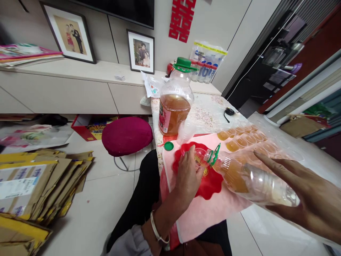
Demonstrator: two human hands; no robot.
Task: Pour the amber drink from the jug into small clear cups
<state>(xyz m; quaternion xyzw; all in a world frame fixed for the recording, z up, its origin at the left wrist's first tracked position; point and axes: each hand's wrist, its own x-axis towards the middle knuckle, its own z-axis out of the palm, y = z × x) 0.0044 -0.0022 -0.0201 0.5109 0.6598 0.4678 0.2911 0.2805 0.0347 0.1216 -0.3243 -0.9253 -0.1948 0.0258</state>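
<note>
My right hand [306, 193] wraps round the bottom of a clear plastic bottle [247, 177] of amber oil, tipped on its side with its mouth pointing left. My left hand [188, 176] is closed at the bottle's mouth, over a red flower-shaped plate [210, 183]; what its fingers pinch is hidden. A silver bangle circles my left wrist. The plate lies on a pink cloth [202, 213] on the table. Behind it stand several small clear cups [245, 140] filled with oil. A loose green cap [168, 145] rests near the plate.
A large oil jug [176, 101] with a green lid stands at the table's far end, a stack of empty cups [184, 132] beside it. A magenta stool [127, 135] sits left of the table. Flattened cardboard [39, 185] is piled on the floor at left.
</note>
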